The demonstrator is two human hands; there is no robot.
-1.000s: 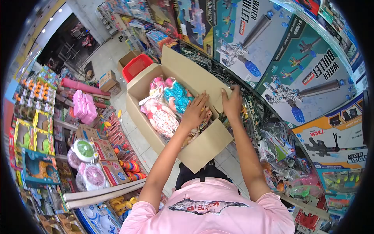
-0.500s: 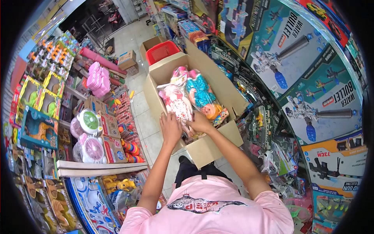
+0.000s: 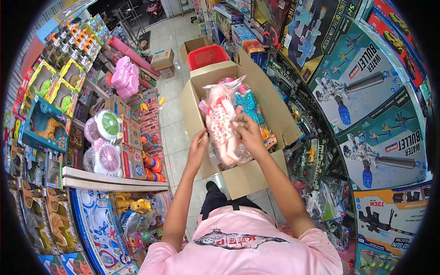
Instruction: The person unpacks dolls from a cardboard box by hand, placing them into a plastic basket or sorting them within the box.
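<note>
An open cardboard box [image 3: 245, 180] stands in front of me with wrapped dolls inside. On its left side lies a doll in a white and red patterned dress [image 3: 222, 120], sealed in clear plastic. Beside it on the right is a doll in a turquoise dress [image 3: 248, 106], partly covered. My right hand [image 3: 249, 132] pinches the right edge of the patterned doll's plastic bag. My left hand [image 3: 198, 144] is at the bag's lower left edge by the box wall, its fingers close together; whether they grip the plastic is unclear.
A red basket [image 3: 208, 57] sits behind the box. Shelves on the left hold pink fans [image 3: 107, 158] and boxed toys. Large toy gun packages [image 3: 376, 123] line the right side. A small carton [image 3: 162, 59] stands on the tiled floor farther back.
The patterned doll appears raised and more fully visible, legs included. My right hand has moved up and right to the bag's edge; my left hand has shifted off the doll's front to its left side.
</note>
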